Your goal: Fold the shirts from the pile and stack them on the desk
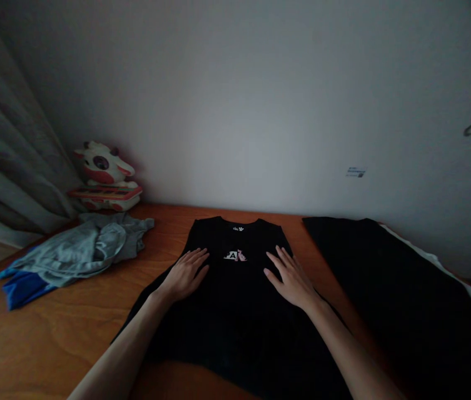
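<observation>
Both hands are spread flat and palm down on the black shirt (235,316) in my view, the left hand (185,273) on its left part and the right hand (290,276) on its right, their fingers loosely extended and gripping nothing. I have the shirt laid out in the middle of the desk (81,339), neckline at the far end and the lower part toward me, with the small white-and-pink print (235,255) showing between the hands. At the near side I can see the lower edge slanting across bare wood. To the right, apart from the shirt at the far end, I see a larger black cloth (410,294) with a white strip (439,264) along its far right side. On the left I have a loose heap of grey clothing (102,250) with a blue cloth (29,289) poking out nearest me. Beyond the heap, in the far left corner, sits a cow-shaped toy (104,169), between the curtain (6,144) and the pale wall (239,111).
</observation>
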A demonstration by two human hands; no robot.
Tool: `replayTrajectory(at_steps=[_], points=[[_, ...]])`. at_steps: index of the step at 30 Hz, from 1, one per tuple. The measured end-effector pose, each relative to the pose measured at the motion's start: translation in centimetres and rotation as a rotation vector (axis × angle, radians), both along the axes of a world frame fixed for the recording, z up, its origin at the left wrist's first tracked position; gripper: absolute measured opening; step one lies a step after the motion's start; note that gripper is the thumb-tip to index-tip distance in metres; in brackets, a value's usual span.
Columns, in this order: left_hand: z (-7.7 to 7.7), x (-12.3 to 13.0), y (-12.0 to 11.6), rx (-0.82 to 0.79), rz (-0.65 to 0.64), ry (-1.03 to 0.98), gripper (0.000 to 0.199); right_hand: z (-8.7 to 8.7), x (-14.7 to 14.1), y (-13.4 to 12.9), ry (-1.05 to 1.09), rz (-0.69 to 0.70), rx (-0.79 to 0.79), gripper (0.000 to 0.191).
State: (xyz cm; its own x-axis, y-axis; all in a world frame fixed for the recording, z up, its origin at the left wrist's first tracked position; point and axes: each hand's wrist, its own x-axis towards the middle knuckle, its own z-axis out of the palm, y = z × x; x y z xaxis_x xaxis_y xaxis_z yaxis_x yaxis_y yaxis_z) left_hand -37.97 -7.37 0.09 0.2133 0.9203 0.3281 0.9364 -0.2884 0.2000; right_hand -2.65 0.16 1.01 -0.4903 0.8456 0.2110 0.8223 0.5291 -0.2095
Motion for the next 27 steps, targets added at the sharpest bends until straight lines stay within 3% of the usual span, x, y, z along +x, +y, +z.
replayTrajectory(at_steps=[3,7,18,27], points=[[0.7,0.1,-0.7,0.038,-0.035,-0.002,0.050,-0.6,-0.2,0.2,-0.091,-0.031,-0.085,0.068],[1.0,0.3,-1.2,0.046,0.046,0.023,0.051,-1.0,-0.2,0.0,-0.137,-0.057,-0.109,0.072],[-0.6,-0.7,-1.4,-0.097,0.065,0.141,0.062,-2.0,0.1,0.4,-0.050,-0.010,-0.077,0.077],[-1.3,0.2,2.1,-0.105,0.080,0.165,0.063,-2.2,1.3,3.3,-0.033,-0.023,-0.092,0.075]])
